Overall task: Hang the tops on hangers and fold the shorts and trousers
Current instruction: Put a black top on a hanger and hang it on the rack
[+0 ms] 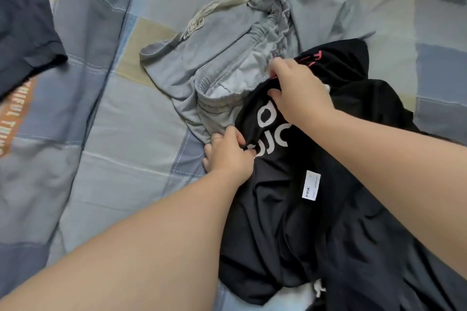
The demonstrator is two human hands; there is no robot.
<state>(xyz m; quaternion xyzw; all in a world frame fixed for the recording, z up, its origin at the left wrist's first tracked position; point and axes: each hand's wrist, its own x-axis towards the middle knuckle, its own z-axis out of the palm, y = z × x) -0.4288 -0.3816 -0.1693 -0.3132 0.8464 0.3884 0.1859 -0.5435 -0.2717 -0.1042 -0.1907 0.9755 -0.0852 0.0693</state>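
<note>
A crumpled black garment (310, 229) with white lettering, pink marks and a white label lies on the bed at the lower right. My left hand (228, 152) pinches its edge near the white letters. My right hand (298, 94) grips the same edge a little further up. Grey drawstring shorts or trousers (227, 57) lie bunched just beyond, partly under the black garment. A dark navy top (22, 22) with orange lettering lies at the far left.
Everything rests on a bed with a blue, grey and beige patchwork cover (121, 138). A white cloth (298, 295) peeks out under the black garment at the bottom. No hangers are in view.
</note>
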